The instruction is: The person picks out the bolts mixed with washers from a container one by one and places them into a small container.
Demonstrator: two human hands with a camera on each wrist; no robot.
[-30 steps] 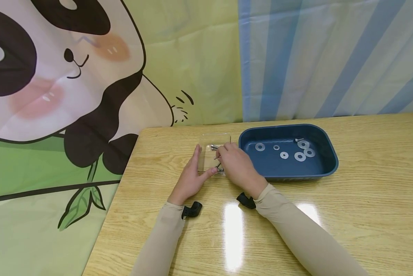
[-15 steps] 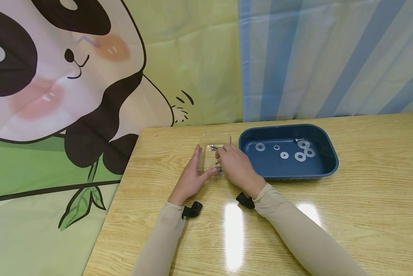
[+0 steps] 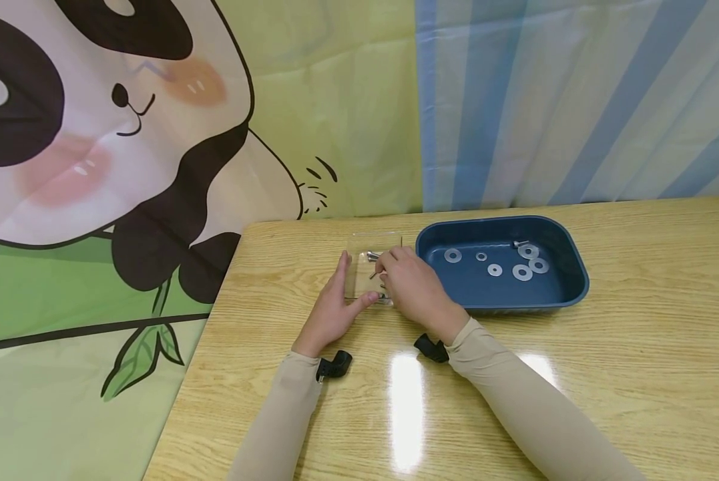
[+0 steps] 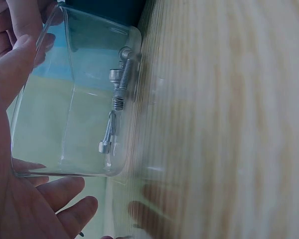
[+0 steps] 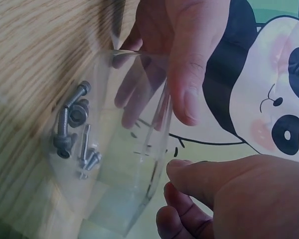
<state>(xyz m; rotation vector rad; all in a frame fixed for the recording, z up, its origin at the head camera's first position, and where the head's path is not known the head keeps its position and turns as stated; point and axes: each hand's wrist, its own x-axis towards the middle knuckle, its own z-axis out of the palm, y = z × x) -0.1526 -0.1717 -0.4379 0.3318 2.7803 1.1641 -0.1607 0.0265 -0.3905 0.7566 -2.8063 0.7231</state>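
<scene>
A clear plastic box (image 3: 362,287) stands on the table, several metal bolts (image 4: 109,132) lying on its bottom. My left hand (image 3: 329,314) grips it at the near left corner, thumb (image 5: 189,102) along the near side and fingers along the left side. Over the box's right side is my right hand (image 3: 416,284), fingers bent and fingertips at the rim. In the right wrist view, thumb and fingers (image 5: 172,221) come close together; I cannot tell whether anything is between them. A small bolt (image 3: 374,274) shows just beside these fingertips in the head view.
Right of the box stands a dark blue tray (image 3: 503,308), holding several flat washers (image 3: 522,272) and a bolt (image 3: 520,244). A panda-print curtain (image 3: 335,100) hangs behind the wooden table (image 3: 653,321). Both wrists carry black camera mounts (image 3: 335,365).
The right hand shifts slightly over the box, its fingertips staying near the rim. The small bolt beside them shows at a different angle. The left hand and box stay in place.
</scene>
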